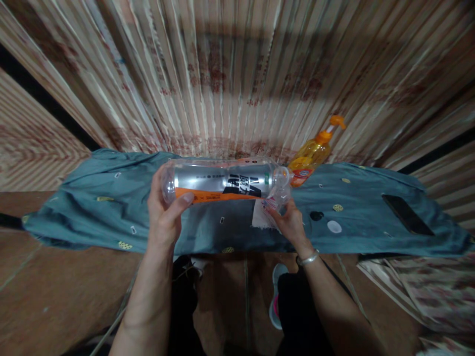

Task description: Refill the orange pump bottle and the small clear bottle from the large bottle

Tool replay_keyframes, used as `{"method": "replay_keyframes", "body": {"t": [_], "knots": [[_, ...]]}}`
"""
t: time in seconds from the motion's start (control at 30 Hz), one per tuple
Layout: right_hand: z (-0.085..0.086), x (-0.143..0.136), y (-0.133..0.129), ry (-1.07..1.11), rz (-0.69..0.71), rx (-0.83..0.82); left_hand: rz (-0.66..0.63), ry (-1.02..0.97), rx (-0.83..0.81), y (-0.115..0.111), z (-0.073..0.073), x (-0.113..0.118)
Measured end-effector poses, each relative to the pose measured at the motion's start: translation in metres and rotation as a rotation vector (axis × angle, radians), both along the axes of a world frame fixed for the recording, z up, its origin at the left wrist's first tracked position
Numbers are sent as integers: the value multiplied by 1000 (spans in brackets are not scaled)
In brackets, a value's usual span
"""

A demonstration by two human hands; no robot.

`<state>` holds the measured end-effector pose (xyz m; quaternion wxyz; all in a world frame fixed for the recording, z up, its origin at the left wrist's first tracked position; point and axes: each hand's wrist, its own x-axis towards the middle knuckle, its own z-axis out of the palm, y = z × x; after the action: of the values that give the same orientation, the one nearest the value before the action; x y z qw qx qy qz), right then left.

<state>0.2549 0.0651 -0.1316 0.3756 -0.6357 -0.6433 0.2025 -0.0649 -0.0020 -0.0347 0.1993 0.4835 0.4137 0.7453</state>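
A clear plastic bottle [222, 180] with a silver and orange label lies sideways in the air above the cloth, its neck to the right with no cap visible. Around its base end, my left hand [166, 200] is closed, thumb on the front of the label. My right hand [287, 217] is closed at the shoulder and neck end, its fingers partly hidden by the bottle. Something small, pink and white shows by the right fingertips, too blurred to name. Below them, a pale square piece [261, 216] rests on the cloth, partly covered by the bottle and hand.
A teal patterned cloth [111, 198] covers the narrow surface. Behind my right hand stands an orange pump bottle [309, 153]. To the right are a small black item [316, 215], a white disc [334, 227] and a dark phone [407, 214]. Striped curtain-like fabric [222, 74] hangs behind.
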Motion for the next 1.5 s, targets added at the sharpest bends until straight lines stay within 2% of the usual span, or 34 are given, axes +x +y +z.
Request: {"method": "replay_keyframes", "body": {"t": [0.8,1.27,1.5], "knots": [[0,-1,0,-9,-5,-6,-37,-140,-76,-1,5,3],[-1,1,0,-27,-2,-5,-29,-5,-79,-3,5,0],[-2,1,0,-21,-10,-4,-10,-45,-52,-1,7,3]]}}
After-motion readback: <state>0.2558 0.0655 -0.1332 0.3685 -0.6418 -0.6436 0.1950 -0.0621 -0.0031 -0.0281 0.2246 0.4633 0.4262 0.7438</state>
